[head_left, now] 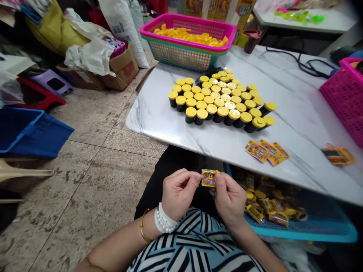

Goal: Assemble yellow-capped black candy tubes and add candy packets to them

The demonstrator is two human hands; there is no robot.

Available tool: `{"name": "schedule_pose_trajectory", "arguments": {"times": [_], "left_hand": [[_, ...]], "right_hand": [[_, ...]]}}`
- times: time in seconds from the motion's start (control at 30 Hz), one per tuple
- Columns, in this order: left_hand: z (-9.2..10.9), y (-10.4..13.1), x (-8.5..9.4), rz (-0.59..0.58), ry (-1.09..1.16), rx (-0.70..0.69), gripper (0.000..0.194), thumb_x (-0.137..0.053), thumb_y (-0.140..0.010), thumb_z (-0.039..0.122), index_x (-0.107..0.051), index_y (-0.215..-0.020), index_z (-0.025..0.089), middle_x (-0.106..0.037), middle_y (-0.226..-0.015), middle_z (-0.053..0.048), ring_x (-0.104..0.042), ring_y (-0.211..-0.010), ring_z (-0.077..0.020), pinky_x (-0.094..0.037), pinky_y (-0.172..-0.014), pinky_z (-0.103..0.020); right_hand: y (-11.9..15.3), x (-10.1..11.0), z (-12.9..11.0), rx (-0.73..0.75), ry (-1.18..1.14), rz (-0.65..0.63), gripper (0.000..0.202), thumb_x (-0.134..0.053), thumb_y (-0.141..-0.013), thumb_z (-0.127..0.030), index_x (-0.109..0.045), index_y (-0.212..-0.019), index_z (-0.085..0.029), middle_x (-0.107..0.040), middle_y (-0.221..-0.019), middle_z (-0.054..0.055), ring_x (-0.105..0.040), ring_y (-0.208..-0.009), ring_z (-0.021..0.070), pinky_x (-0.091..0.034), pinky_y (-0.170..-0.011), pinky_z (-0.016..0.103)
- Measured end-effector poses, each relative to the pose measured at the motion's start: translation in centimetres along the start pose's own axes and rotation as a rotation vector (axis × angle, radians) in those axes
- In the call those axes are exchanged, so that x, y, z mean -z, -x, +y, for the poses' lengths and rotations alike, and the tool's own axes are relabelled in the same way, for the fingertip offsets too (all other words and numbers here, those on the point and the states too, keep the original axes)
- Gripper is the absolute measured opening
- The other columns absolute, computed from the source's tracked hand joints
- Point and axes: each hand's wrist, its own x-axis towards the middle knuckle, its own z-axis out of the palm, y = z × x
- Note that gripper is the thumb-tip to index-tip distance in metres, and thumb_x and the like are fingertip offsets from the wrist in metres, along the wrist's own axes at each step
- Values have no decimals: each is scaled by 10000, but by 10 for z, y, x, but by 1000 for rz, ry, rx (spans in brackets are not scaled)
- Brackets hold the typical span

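Over my lap, a small printed yellow-orange label (209, 179) is stretched between both hands. My left hand (178, 192) pinches its left edge between thumb and forefinger. At the label's right side my right hand (230, 196) is closed on it, thumb on top. In front, on the marbled table (159, 113), stand several black canisters with yellow lids (215, 96), packed close together. A few flat printed labels (266, 152) lie fanned near the table's front edge. Further right rests another small stack of labels (338, 155).
A pink-rimmed basket (185, 19) of yellow plastic pieces stands at the table's back. Below the front edge, a blue tray (320, 230) holds several wrapped canisters. To the right is a magenta basket (344, 98); a black cable (300, 60) lies behind. Blue bins (36, 132) sit on the left floor.
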Motion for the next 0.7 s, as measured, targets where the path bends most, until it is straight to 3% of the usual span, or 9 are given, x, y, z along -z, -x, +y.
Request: {"name": "schedule_pose_trajectory", "arguments": {"times": [0.17, 0.37, 0.5, 0.7], "left_hand": [[7, -6, 3, 94, 20, -12, 149, -662, -863, 268, -748, -829, 151, -596, -689, -24, -510, -588, -97, -395, -525, -208], [16, -12, 6, 55, 77, 2, 126, -699, -825, 273, -767, -828, 167, -602, -708, -36, -519, -608, -115, -410, -539, -223], [22, -19, 13, 140, 92, 18, 117, -709, -810, 276, -743, -842, 169, -601, -746, -33, -524, -616, -115, -425, -548, -219], [35, -25, 22, 81, 140, -20, 121, -709, -805, 269, -758, -772, 163, -632, -740, -55, -569, -662, -140, -451, -576, -232]], "right_hand": [[-4, 0, -9, 135, 42, 31, 297, -514, -959, -230, -517, -665, -187, -452, -632, -34, -429, -564, 100, -359, -546, 245], [-12, 0, -24, 315, 157, -7, 242, -506, -948, -164, -556, -713, -191, -516, -655, -14, -488, -588, 113, -399, -556, 250], [-19, -1, -32, 383, 204, 53, 219, -518, -937, -136, -556, -729, -194, -524, -657, -17, -494, -590, 110, -406, -562, 245], [-24, -8, -42, 498, 252, 34, 205, -542, -919, -122, -556, -728, -195, -518, -648, -19, -489, -578, 110, -401, -552, 247]]}}
